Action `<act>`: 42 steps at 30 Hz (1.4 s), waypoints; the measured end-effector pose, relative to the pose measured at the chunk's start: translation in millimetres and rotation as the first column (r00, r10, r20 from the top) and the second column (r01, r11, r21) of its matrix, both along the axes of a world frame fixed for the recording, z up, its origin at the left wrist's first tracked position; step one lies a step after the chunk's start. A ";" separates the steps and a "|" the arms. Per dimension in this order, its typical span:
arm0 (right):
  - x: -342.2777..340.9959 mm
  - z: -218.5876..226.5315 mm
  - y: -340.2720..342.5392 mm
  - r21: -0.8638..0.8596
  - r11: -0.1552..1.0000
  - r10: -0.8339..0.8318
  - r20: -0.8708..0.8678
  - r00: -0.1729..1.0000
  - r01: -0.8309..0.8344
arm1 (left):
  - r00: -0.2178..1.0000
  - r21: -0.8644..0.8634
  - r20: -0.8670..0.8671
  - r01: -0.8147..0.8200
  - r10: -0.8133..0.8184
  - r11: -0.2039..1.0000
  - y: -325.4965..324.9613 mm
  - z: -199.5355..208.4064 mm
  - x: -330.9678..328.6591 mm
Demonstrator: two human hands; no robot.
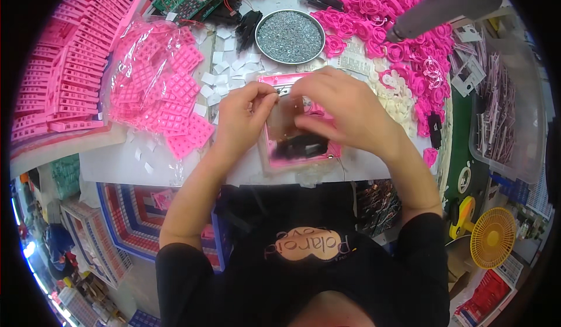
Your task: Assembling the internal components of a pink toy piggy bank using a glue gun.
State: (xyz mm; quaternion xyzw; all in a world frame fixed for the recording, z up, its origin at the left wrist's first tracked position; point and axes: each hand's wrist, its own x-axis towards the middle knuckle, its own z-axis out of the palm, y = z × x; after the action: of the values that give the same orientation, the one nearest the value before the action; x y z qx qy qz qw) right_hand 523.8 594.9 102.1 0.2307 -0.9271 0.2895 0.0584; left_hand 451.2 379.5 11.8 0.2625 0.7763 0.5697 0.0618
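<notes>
A pink rectangular plastic housing [270, 146] lies in front of me at the table's edge. A black part [304, 147], smeared by motion, sits in its lower half. My left hand [241, 119] is at the housing's upper left, thumb and forefinger pinched together over its far end. What they hold is too small to make out. Over the right side of the housing is my right hand [346, 108], slightly blurred. Its thumb and forefinger are apart, with nothing visible between them, and its other fingers are partly hidden.
Beyond the housing stands a round dish [257, 38] of small screws. A grey powered screwdriver [447, 13] hangs at upper right over heaped pink rings [368, 3]. White round pieces [397, 96] lie right; bagged pink keypads [155, 73], white paper squares [219, 79] and stacked pink parts [70, 52] lie left.
</notes>
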 end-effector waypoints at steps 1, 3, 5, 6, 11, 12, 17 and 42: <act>8.6 -5.0 4.3 0.000 1.000 -0.022 -0.010 1.000 0.022 | 1.000 -0.030 -0.007 0.020 -0.020 0.999 -1.1 -0.7 0.0; 35.3 -16.5 3.6 -0.001 0.999 -0.039 0.032 0.999 0.039 | 0.998 -0.092 -0.021 0.062 -0.065 0.994 -3.4 1.5 -1.8; 58.6 -28.7 -2.9 0.003 1.000 -0.030 0.140 0.990 0.029 | 0.997 -0.124 -0.021 0.070 -0.073 0.990 -3.4 2.0 -4.3; 64.4 -36.5 -6.9 0.016 1.000 -0.020 0.147 0.989 0.018 | 0.996 -0.141 -0.019 0.081 -0.084 0.987 -3.6 2.2 -3.8; 58.3 -48.5 3.4 -0.134 0.989 0.073 0.113 0.991 -0.058 | 0.993 -0.077 0.034 0.115 -0.113 0.990 -0.8 4.9 -2.7; 53.4 -45.2 6.3 -0.205 0.978 0.075 0.229 0.971 -0.027 | 0.992 -0.061 0.048 0.121 -0.118 0.991 -1.2 5.2 -2.7; 7.7 -13.8 20.7 -0.347 0.842 0.080 0.838 0.540 0.413 | 0.982 -0.076 0.117 0.156 -0.146 0.985 -1.3 11.6 -5.2; 6.7 -55.2 17.9 -0.131 0.991 -0.027 0.056 0.998 0.035 | 0.788 -0.398 -0.352 0.362 -0.505 0.843 10.7 36.0 -28.5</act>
State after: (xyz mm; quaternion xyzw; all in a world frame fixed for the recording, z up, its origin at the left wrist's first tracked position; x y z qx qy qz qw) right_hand 530.6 612.8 47.0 0.2040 -0.9107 0.3553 0.0530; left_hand 422.7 390.2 47.8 0.5456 0.7662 0.3353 0.0544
